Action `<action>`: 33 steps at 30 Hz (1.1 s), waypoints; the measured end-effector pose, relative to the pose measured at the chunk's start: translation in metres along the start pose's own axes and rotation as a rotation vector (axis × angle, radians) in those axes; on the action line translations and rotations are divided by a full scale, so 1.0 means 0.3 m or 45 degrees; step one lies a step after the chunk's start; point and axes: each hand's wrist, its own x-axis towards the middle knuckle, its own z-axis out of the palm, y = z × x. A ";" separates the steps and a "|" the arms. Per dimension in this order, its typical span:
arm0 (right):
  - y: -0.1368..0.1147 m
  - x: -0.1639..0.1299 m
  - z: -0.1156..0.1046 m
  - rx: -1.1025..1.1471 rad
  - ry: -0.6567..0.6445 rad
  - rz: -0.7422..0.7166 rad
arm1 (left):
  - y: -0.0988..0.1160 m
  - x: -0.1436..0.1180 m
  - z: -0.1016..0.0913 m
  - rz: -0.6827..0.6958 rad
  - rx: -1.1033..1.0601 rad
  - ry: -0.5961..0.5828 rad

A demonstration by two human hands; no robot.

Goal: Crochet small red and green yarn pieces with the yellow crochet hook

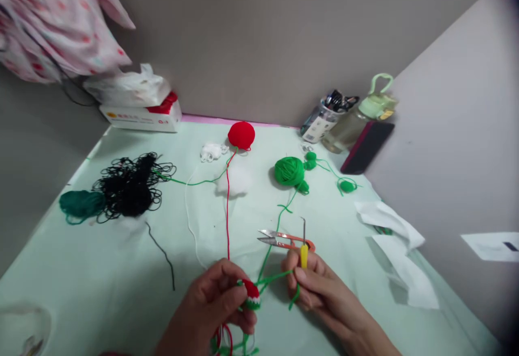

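Left hand [215, 295]: pinching crocheted piece [252, 291], seemingly steadying it; right hand [322, 287]: gripping yellow-handled hook [304, 257], green yarn [276, 277], perhaps for tension.

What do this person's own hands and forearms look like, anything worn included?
The left hand and right hand are bare, with no gloves or rings visible. The right forearm shows no sleeve. A dark red sliver at the bottom edge, beside the left forearm, may be a sleeve.
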 end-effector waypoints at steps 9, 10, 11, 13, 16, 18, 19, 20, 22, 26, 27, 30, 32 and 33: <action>0.005 0.032 -0.023 -0.132 -0.070 0.134 | 0.003 0.026 -0.053 -0.111 0.047 0.034; 0.006 0.031 -0.020 -0.131 -0.087 0.137 | -0.002 0.029 -0.061 -0.116 0.074 -0.007; 0.005 0.029 -0.016 -0.133 -0.100 0.135 | -0.007 0.031 -0.067 -0.117 0.104 -0.038; -0.001 0.021 -0.004 -0.155 -0.126 0.117 | -0.012 0.031 -0.070 -0.076 0.177 -0.011; -0.011 0.009 0.019 -0.185 -0.150 0.069 | -0.008 0.018 -0.057 0.015 0.344 0.108; -0.010 0.000 0.038 -0.159 -0.117 0.062 | -0.003 0.004 -0.045 0.063 0.480 0.143; -0.006 -0.006 0.047 -0.141 -0.096 0.073 | -0.001 -0.003 -0.040 0.112 0.549 0.176; -0.001 -0.013 0.055 -0.121 -0.078 0.090 | 0.001 -0.010 -0.036 0.181 0.619 0.220; 0.012 -0.030 0.068 -0.096 -0.093 0.141 | 0.001 -0.023 -0.031 0.368 0.752 0.363; 0.049 -0.059 0.068 0.005 -0.113 0.245 | -0.012 -0.037 -0.024 0.761 0.975 0.732; 0.063 -0.060 0.063 0.040 -0.094 0.257 | -0.017 -0.037 -0.022 0.847 1.020 0.797; 0.116 -0.048 0.044 0.117 -0.070 0.274 | -0.025 -0.032 -0.021 0.960 1.088 0.829; 0.142 -0.037 0.035 0.120 -0.106 0.319 | -0.020 -0.027 -0.025 0.947 1.078 0.813; 0.147 -0.034 0.032 0.108 -0.133 0.342 | -0.013 -0.026 -0.028 0.943 1.064 0.799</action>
